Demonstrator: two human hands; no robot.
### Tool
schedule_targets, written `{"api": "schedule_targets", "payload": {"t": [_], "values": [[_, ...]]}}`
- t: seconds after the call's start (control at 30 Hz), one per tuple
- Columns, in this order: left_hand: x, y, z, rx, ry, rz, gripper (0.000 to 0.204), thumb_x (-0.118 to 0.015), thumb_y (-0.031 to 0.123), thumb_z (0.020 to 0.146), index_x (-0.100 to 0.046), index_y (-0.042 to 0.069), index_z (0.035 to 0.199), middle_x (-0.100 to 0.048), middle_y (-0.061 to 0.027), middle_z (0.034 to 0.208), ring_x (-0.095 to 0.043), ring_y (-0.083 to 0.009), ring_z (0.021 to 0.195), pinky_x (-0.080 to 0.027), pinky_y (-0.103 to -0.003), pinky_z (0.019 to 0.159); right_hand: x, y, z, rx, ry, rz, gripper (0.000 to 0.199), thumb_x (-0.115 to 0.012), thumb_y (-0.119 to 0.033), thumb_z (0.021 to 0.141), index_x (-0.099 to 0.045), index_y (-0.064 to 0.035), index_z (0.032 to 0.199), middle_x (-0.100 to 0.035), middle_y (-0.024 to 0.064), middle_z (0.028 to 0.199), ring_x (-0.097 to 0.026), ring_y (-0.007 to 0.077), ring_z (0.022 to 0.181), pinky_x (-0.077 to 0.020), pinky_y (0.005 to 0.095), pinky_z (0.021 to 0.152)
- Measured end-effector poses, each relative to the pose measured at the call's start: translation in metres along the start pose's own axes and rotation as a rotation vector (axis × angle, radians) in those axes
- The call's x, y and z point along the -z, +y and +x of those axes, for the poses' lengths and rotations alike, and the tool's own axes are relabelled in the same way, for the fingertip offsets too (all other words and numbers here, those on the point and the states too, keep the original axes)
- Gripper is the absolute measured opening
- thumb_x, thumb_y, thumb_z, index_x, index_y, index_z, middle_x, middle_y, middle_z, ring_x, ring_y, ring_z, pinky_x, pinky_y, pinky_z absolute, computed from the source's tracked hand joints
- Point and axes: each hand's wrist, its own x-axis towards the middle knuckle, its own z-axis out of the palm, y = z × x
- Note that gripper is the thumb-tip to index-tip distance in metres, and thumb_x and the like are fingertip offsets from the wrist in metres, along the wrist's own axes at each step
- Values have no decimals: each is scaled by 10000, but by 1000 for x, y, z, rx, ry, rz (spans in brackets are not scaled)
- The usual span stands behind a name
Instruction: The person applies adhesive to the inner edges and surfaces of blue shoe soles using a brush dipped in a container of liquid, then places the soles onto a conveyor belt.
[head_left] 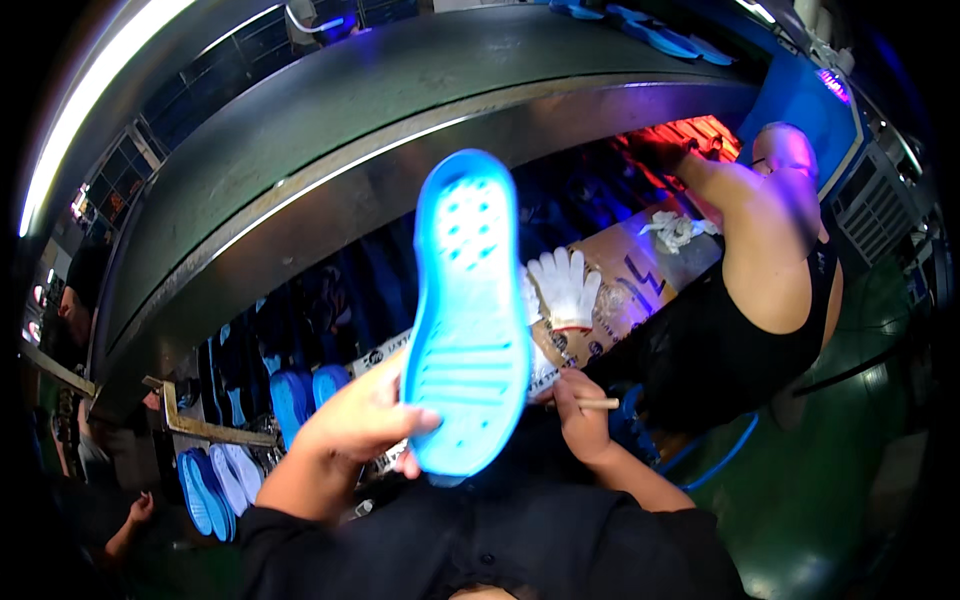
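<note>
My left hand (360,425) grips a bright blue shoe sole (470,320) by its lower left edge, thumb on the face. The sole stands nearly upright before me, showing round dimples at the top and crosswise ribs lower down. To its right, my right hand (582,425) is closed around a thin, light wooden handle (602,404); its other end is hidden in my fingers. Just beyond that hand lies a white knit glove (567,290) on a printed cardboard sheet (610,255), beside crumpled clear plastic.
A long dark conveyor (400,75) curves across the far side, with blue soles (665,38) at its far right. More soles (205,490) stand at the left. A co-worker (765,250) sits close on the right, reaching toward a red-lit opening (705,135). A blue hose (725,455) crosses the floor.
</note>
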Motion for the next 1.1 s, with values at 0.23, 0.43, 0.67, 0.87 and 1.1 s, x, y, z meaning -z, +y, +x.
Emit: {"api": "schedule_targets", "payload": {"t": [0.23, 0.43, 0.67, 0.87, 1.1], "values": [[28, 185, 202, -580, 333, -300, 597, -643, 138, 845, -293, -77, 1277, -556, -258, 1116, -625, -296, 941, -567, -267, 726, 17, 15, -6, -100, 142, 115, 261, -502, -72, 880, -631, -16, 660, -568, 53, 577, -536, 192, 575, -423, 318, 639], [-1, 164, 189, -1011, 410, 10, 485, -596, 144, 870, -391, -4, 1284, -557, -198, 1104, -593, -284, 991, -488, -349, 883, 23, 36, -11, -177, 193, 201, 288, -488, -101, 906, -632, 2, 680, -585, 72, 611, -543, 174, 575, -432, 298, 605], [56, -11, 41, -704, 885, 547, 248, -552, 146, 895, -537, -1, 1094, -604, -86, 802, -610, -149, 693, -486, -247, 623, 19, 38, -7, -323, 152, 320, 330, -464, -163, 940, -634, 23, 726, -598, 66, 653, -538, 122, 587, -432, 254, 574], [152, -162, -134, -157, 1557, 1204, 203, -597, 19, 738, -547, -4, 933, -578, -119, 889, -586, -223, 852, -487, -301, 725, -15, 39, 2, -325, 19, 347, 330, -443, -151, 952, -616, 21, 731, -582, 52, 636, -521, 100, 601, -422, 247, 582], [191, -253, -205, 225, 1492, 1270, 277, -599, 141, 734, -534, 48, 987, -604, -146, 807, -595, -320, 773, -463, -420, 688, -47, 32, 22, -329, -23, 271, 365, -443, -220, 957, -631, 31, 770, -575, 50, 650, -517, 105, 614, -405, 242, 595]]}}
